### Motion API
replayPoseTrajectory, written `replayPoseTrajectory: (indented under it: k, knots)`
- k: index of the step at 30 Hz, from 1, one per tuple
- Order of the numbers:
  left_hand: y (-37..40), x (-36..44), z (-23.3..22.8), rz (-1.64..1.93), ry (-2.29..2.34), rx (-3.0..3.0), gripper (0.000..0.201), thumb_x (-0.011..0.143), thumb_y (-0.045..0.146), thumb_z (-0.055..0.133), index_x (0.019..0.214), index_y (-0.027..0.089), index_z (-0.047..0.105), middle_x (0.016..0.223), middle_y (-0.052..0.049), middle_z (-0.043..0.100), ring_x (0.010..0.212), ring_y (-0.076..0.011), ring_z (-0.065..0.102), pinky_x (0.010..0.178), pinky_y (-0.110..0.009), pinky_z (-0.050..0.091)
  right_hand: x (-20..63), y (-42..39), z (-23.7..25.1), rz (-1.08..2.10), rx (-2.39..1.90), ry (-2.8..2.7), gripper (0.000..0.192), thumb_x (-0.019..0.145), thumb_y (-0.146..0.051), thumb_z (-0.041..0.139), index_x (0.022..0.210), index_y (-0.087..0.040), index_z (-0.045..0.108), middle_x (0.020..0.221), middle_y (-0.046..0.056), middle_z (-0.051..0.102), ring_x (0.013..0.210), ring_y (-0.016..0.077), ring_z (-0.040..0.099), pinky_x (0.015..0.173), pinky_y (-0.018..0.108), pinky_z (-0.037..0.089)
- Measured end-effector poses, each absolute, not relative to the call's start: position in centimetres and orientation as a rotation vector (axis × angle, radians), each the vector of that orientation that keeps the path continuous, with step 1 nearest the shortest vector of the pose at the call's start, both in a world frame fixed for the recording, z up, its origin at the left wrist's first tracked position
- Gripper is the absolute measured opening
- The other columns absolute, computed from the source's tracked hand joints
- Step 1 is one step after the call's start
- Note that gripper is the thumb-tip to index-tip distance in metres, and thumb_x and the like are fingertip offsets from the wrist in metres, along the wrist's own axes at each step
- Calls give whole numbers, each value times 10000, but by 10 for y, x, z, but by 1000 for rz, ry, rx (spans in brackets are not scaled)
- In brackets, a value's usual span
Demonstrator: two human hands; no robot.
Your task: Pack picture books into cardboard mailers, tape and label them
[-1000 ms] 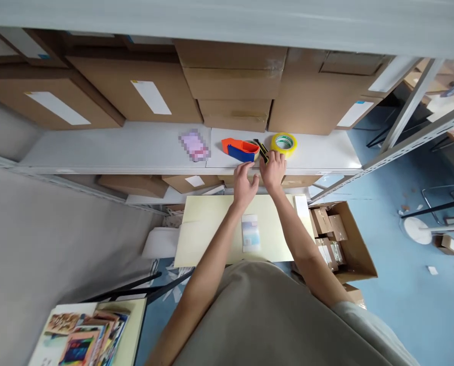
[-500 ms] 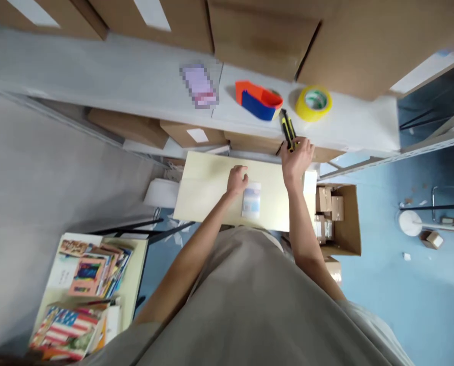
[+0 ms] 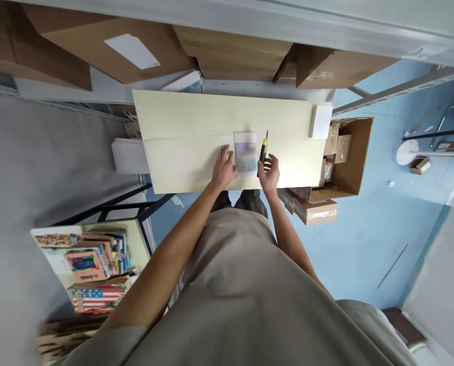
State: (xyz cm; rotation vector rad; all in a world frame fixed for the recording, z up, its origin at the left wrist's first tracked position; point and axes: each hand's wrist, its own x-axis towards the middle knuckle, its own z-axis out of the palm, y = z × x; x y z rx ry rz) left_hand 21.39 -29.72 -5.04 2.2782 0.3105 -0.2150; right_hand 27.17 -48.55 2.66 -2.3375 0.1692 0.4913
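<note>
A yellow-and-black utility knife (image 3: 264, 147) is in my right hand (image 3: 269, 174), its tip pointing away from me over the table. Its handle lies between thumb and fingers, and a short blade shows at the far end. Just left of it, a flat, shiny packet (image 3: 245, 153) with a pale blue printed front lies on the cream table (image 3: 188, 114). My left hand (image 3: 223, 168) rests on the table at the packet's left edge, fingers loosely bent and apart, holding nothing. Whether its fingertips touch the packet is hard to tell.
A white box (image 3: 321, 122) sits at the table's right end. Beyond that stands an open carton (image 3: 351, 162) with small boxes inside. Cardboard boxes (image 3: 234, 53) line the shelf behind. Books (image 3: 93, 262) lie on a side table at lower left.
My right hand has brought the utility knife down from the upper shelf to the table beside the packet. The view has tilted down, so the shelf's tape and phone are out of sight.
</note>
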Motion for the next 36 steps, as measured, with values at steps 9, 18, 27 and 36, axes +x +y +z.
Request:
replayPoseTrajectory:
  k: [9,18,27,36]
  knots:
    - [-264,227,-38,-378,134,2350,648,941,251,725,1571,161,600,1825,-245,415,1754,-438,312,1412,-674,300,255,-444,11,674,-2518,153,457,1011,-325,569,1443,-176,594,1222,141,775,1043,282,754,946,389,608]
    - [-221,241,-35,-482,-104,2407,758,1014,258,607,1743,115,460,1890,-191,321,1786,-437,212,1421,-664,265,271,-400,1,754,-2639,-214,629,1203,-408,354,1808,-236,355,1494,145,743,1219,309,751,1018,407,615]
    - [-225,244,-34,-494,-102,2372,836,1017,305,628,1791,111,377,1898,-196,297,1783,-467,191,1414,-711,237,270,-392,-2,829,-2731,-245,650,1220,-391,341,1846,-222,298,1474,164,742,1149,309,750,970,391,606]
    - [-229,248,-37,-449,-65,2366,816,996,332,679,1746,116,440,1876,-205,345,1765,-479,227,1407,-723,257,269,-390,5,877,-2789,-248,635,1229,-357,314,1855,-256,286,1422,156,743,1133,308,750,949,386,599]
